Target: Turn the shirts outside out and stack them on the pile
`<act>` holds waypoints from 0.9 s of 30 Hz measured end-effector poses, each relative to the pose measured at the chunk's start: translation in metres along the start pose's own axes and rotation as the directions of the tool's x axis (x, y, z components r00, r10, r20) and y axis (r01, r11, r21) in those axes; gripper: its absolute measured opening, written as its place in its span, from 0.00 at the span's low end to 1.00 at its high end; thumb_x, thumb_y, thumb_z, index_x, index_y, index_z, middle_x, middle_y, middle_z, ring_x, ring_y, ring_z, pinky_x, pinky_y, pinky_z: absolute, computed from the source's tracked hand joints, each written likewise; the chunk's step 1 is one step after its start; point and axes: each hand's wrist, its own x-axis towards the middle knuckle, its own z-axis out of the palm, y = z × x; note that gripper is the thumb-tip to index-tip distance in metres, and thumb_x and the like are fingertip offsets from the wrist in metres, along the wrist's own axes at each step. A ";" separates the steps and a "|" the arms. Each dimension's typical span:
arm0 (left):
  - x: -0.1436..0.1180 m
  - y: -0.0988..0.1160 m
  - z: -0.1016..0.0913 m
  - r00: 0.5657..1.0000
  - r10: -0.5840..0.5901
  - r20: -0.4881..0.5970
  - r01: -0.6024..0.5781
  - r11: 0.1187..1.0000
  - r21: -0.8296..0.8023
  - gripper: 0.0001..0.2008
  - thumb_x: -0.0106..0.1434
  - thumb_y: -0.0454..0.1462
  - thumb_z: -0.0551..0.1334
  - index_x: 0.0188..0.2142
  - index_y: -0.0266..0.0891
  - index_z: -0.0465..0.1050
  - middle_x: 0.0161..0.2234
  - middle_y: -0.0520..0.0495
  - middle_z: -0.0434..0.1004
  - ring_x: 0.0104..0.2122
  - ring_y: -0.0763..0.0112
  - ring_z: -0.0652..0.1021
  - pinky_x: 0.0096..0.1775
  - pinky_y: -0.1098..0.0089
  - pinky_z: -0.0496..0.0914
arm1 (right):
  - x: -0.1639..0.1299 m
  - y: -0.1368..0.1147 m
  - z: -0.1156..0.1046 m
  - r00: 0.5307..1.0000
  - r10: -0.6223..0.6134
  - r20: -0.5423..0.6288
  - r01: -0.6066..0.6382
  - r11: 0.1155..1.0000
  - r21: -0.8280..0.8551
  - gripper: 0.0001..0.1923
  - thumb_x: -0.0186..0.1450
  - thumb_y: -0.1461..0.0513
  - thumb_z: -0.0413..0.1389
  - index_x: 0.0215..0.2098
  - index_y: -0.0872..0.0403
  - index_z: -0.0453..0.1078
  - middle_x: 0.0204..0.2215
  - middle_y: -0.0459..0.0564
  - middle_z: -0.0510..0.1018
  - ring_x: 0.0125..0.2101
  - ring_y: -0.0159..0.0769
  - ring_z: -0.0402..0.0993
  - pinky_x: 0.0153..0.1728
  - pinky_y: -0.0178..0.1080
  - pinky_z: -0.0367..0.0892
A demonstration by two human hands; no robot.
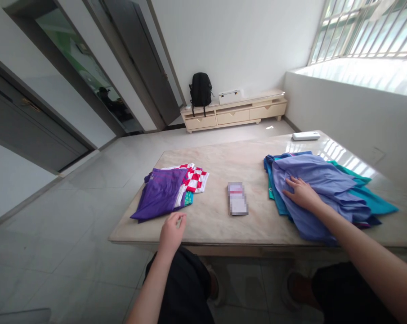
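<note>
- Periwinkle fabric, thin and rumpled: a garment [328,177] lies uppermost on a loose pile, directly under the person's right hand [301,194], on a pale marbled desk [210,227].
- From where I stand, the hands are well apart. The right rests palm down, fingers slightly spread on the cloth, not gripping it. The left hand [176,225] is loosely curled, with nothing visible in it; I cannot tell whether it touches the desk.
- The cloth looks light, soft and limp, and I would expect it to sag and crease rather than break. It may slide easily over the teal garments [380,203] that show beyond the right hand's outer side.
- The surest hold would probably be two separate points along its edge, pinching only the top layer, since a deep grab could bring up the layers below.
- Just ahead of the left hand lies a purple garment [163,189], with red-and-white checked cloth [197,180] showing from under it.
- Between the hands sits a small rectangular item [237,199], its face blurred out.
</note>
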 end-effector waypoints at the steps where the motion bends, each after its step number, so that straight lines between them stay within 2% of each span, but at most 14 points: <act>1: 0.018 -0.011 0.002 1.000 -0.005 -0.020 0.006 0.998 0.062 0.11 0.67 0.38 0.58 0.43 0.38 0.78 0.50 0.39 0.79 0.53 0.55 0.78 0.56 0.61 0.70 | 0.000 -0.001 -0.003 1.000 -0.009 -0.006 0.009 1.000 0.019 0.33 0.68 0.51 0.53 0.65 0.61 0.66 0.66 0.68 0.64 0.65 0.63 0.60 0.62 0.61 0.59; 2: 0.035 -0.021 0.004 0.999 -0.019 -0.033 0.022 0.995 0.102 0.12 0.65 0.36 0.60 0.46 0.37 0.77 0.54 0.36 0.76 0.57 0.52 0.75 0.59 0.57 0.67 | 0.000 -0.003 -0.007 1.000 -0.018 -0.014 0.018 0.999 0.042 0.32 0.68 0.52 0.54 0.64 0.62 0.67 0.65 0.68 0.66 0.65 0.62 0.61 0.63 0.59 0.59; 4: 0.062 -0.037 0.008 0.998 -0.052 -0.026 0.055 0.988 0.143 0.16 0.61 0.34 0.63 0.49 0.36 0.76 0.58 0.33 0.74 0.59 0.48 0.73 0.60 0.55 0.66 | -0.001 -0.006 -0.017 0.999 -0.032 -0.037 0.035 0.995 0.095 0.31 0.67 0.53 0.55 0.63 0.62 0.69 0.63 0.68 0.69 0.63 0.60 0.64 0.63 0.56 0.60; 7: 0.081 -0.051 0.015 0.997 -0.083 0.009 0.080 0.980 0.182 0.14 0.61 0.34 0.64 0.47 0.38 0.77 0.53 0.36 0.78 0.52 0.51 0.77 0.52 0.60 0.70 | -0.006 -0.010 -0.034 0.995 -0.031 -0.091 0.048 0.981 0.189 0.30 0.67 0.51 0.54 0.63 0.57 0.70 0.63 0.61 0.71 0.61 0.53 0.68 0.62 0.50 0.63; 9: 0.081 -0.053 0.016 0.995 -0.102 0.004 0.099 0.974 0.204 0.10 0.65 0.36 0.62 0.44 0.38 0.78 0.48 0.38 0.80 0.46 0.53 0.79 0.46 0.63 0.71 | -0.009 -0.012 -0.042 0.992 -0.002 -0.127 0.034 0.968 0.249 0.27 0.68 0.51 0.53 0.61 0.54 0.72 0.60 0.58 0.73 0.58 0.51 0.71 0.60 0.49 0.65; 12: 0.075 -0.051 0.013 0.990 -0.132 -0.053 0.141 0.964 0.224 0.11 0.69 0.39 0.58 0.41 0.38 0.78 0.44 0.38 0.81 0.42 0.54 0.79 0.40 0.64 0.70 | -0.010 -0.015 -0.048 0.987 0.065 -0.149 -0.014 0.948 0.317 0.24 0.67 0.52 0.54 0.56 0.55 0.75 0.55 0.61 0.78 0.53 0.54 0.75 0.54 0.49 0.69; 17: 0.071 -0.049 0.005 0.974 -0.157 -0.165 0.186 0.966 0.182 0.10 0.69 0.40 0.58 0.39 0.38 0.77 0.42 0.38 0.79 0.45 0.54 0.77 0.44 0.64 0.68 | -0.004 -0.031 -0.051 0.986 0.093 -0.137 -0.032 0.919 0.392 0.23 0.66 0.53 0.55 0.54 0.55 0.77 0.53 0.60 0.79 0.48 0.54 0.76 0.50 0.48 0.68; 21: 0.073 -0.051 0.007 0.967 -0.190 -0.172 0.205 0.976 0.071 0.02 0.61 0.34 0.64 0.34 0.39 0.76 0.36 0.44 0.78 0.39 0.60 0.78 0.43 0.66 0.69 | -0.007 -0.049 -0.055 0.990 0.074 -0.120 -0.010 0.886 0.463 0.22 0.65 0.54 0.56 0.52 0.54 0.78 0.50 0.59 0.80 0.47 0.53 0.76 0.50 0.48 0.67; 24: 0.076 -0.049 0.010 0.958 -0.230 -0.171 0.226 0.973 -0.047 0.05 0.56 0.32 0.66 0.34 0.38 0.76 0.30 0.48 0.76 0.32 0.63 0.77 0.39 0.67 0.70 | -0.012 -0.056 -0.056 0.991 0.102 -0.084 -0.038 0.829 0.558 0.21 0.62 0.53 0.57 0.49 0.52 0.80 0.45 0.58 0.82 0.48 0.55 0.76 0.52 0.51 0.66; 27: 0.079 -0.038 0.008 0.950 -0.252 -0.183 0.218 0.958 -0.186 0.09 0.57 0.35 0.65 0.39 0.36 0.75 0.31 0.47 0.76 0.30 0.66 0.76 0.38 0.67 0.72 | -0.016 -0.065 -0.049 0.996 0.093 -0.011 -0.062 0.740 0.670 0.18 0.61 0.53 0.58 0.45 0.51 0.80 0.43 0.56 0.83 0.48 0.54 0.76 0.54 0.53 0.66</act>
